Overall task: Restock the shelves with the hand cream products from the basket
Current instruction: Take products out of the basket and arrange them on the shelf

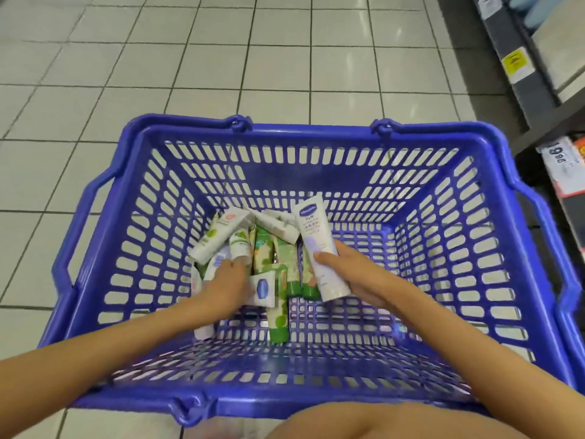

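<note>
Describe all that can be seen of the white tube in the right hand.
The white tube looks like soft plastic, with a blue logo at its flat crimped end, small print and a pale lilac patch. It is tilted, crimped end up and away, cap end down. The right hand holds it, thumb across its front, inside the blue basket. Green tubes lie beside it; whether they touch is unclear.

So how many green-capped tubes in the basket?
3 visible: one green-capped tube nearest the camera, two more side by side left of the white tube in the right hand. Others may hide under the pile or left hand.
</note>
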Action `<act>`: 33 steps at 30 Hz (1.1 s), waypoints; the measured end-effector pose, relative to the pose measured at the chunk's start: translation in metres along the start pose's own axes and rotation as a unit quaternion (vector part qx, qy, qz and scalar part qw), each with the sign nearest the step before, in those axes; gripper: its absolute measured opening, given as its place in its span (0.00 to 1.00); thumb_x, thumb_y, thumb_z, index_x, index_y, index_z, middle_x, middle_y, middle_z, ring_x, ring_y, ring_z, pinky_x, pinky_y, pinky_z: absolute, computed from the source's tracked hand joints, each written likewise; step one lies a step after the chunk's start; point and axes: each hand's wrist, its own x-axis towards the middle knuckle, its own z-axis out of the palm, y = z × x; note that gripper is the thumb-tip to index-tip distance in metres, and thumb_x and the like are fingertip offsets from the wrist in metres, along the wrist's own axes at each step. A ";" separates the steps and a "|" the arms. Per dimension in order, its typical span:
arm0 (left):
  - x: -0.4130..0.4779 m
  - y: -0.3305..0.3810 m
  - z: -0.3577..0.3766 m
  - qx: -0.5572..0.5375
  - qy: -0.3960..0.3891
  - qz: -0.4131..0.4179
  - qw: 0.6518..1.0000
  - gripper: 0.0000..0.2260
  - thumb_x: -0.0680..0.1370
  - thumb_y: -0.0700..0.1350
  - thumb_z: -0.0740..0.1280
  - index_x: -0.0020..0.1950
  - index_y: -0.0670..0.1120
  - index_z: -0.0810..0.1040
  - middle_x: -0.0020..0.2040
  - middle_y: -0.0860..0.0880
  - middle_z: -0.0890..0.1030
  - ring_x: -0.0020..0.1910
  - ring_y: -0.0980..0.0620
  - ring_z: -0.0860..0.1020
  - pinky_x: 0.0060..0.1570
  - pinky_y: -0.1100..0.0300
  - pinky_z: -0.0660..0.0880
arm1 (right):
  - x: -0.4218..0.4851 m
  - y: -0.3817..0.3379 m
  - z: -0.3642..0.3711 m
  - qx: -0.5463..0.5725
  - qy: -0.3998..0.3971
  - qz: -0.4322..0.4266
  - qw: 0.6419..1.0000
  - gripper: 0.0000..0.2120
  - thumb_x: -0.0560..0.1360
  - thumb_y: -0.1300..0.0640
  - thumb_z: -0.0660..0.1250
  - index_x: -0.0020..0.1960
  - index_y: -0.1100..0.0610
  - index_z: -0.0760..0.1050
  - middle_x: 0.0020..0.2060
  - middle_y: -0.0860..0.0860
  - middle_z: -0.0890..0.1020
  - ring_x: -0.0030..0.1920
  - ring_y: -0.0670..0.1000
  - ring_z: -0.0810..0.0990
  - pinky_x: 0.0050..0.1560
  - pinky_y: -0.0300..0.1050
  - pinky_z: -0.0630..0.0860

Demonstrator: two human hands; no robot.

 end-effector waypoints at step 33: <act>-0.069 0.314 -0.017 -0.499 -0.453 0.196 0.712 0.29 0.74 0.62 0.51 0.33 0.46 0.84 0.29 0.48 0.81 0.25 0.54 0.79 0.29 0.64 0.78 | -0.269 -0.027 -0.129 0.245 0.227 -0.275 0.902 0.14 0.73 0.51 0.57 0.53 0.57 0.71 0.38 0.55 0.79 0.32 0.53 0.77 0.33 0.42 0.76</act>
